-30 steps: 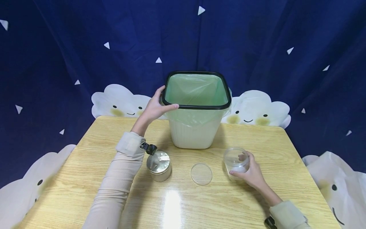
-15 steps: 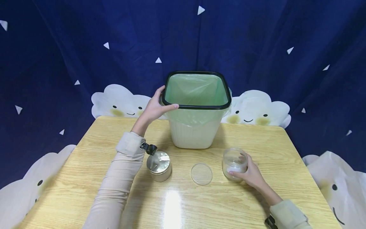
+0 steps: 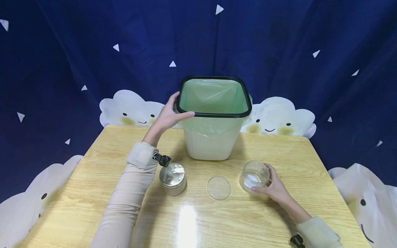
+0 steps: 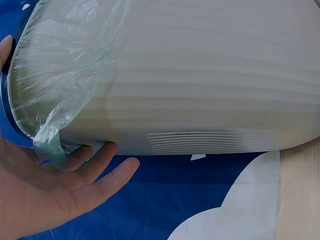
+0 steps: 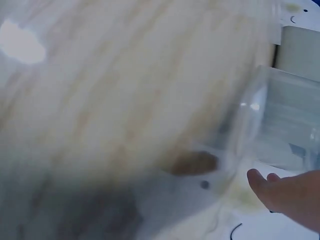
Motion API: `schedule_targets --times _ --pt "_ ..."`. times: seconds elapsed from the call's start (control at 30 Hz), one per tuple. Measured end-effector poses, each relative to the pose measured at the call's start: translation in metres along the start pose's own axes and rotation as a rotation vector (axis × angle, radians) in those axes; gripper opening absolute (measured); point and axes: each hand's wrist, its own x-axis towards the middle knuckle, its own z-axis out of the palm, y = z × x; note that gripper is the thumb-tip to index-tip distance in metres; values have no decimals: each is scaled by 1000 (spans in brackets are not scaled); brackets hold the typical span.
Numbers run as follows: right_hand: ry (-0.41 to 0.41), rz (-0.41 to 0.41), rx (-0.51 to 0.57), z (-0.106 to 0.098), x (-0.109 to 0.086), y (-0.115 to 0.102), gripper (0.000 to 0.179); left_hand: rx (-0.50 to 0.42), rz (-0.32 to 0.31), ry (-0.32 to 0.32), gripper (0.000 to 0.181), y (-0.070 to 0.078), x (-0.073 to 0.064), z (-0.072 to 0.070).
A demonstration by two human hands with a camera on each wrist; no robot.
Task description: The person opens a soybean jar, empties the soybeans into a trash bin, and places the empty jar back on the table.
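Note:
A white trash can (image 3: 204,144) with a black rim and a green liner stands at the back middle of the table. My left hand (image 3: 170,115) grips its rim at the left corner, thumb along the front edge; in the left wrist view the fingers (image 4: 102,157) touch its side beside the gathered liner. At right, my right hand (image 3: 274,184) holds a clear jar (image 3: 245,174) by its side between thumb and fingers. The jar has no lid on, and a white patch shows at its bottom. A clear round lid (image 3: 218,187) lies flat left of the jar.
A silver tin (image 3: 174,188) with a shiny top stands under my left wrist camera, left of the clear lid. The wooden table (image 3: 223,224) ends at a dark blue curtain (image 3: 142,44) with white clouds and triangles.
My right hand has shifted the clear jar slightly left, and its lower part has swung left. My left hand stays on the trash can.

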Motion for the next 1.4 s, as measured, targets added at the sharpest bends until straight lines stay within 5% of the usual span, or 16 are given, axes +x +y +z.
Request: schedule_targets --times 0.7,0.93,1.4 --pt "131 -225 -161 -20 -9 -49 86 13 -15 -1 98 1 -1 -3" --pt "136 -287 -159 -20 -8 -60 87 50 -21 -15 98 2 -4 -6" --pt "119 -343 -63 -12 -12 -85 88 57 72 26 80 -3 -22 -17"
